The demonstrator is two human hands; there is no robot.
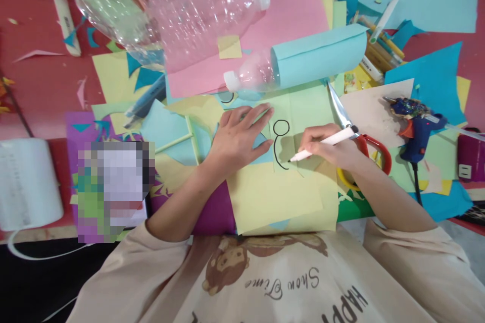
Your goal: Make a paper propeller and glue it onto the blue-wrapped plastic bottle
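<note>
My right hand [322, 144] is closed round a white marker [329, 142], whose black tip touches light green paper [308, 106]. On that paper is a black drawing: a small circle with a curved line running down from it to the marker tip. My left hand [242, 136] lies palm down with fingers spread on the paper, left of the drawing. Scissors [373, 154] with red and yellow handles lie partly under my right wrist. Pale yellow paper [280, 202] is nearest my body.
Clear plastic bottles [208, 15] lie at the top, and one bottle wrapped in blue paper [320, 58] lies beyond my hands. A blue glue gun [417, 133] is at the right. A white cylinder [28, 184] stands at the far left. Paper scraps surround them.
</note>
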